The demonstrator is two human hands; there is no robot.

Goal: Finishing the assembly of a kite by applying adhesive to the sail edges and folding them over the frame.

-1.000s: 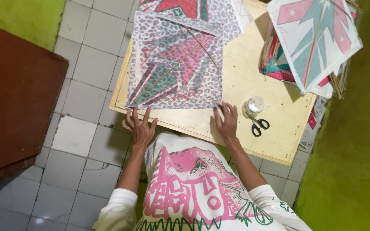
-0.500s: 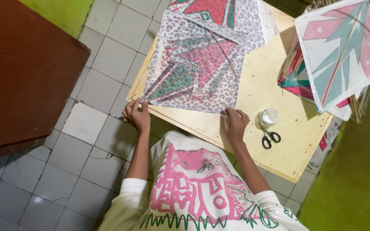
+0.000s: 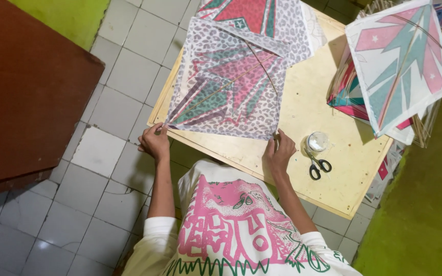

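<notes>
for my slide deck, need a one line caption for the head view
Left hand and right hand pinch the near corners of a leopard-print paper kite on a yellow board.

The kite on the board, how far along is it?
Done: finished kites stacked at right. In hand: left hand and right hand grip the leopard-print kite by its near corners, sticks already crossing it. Scissors lie unused beside the right hand.

Stood on a floor of pale square tiles, with green walls at right and upper left. Had a dark brown cabinet left of the light wooden tabletop.
</notes>
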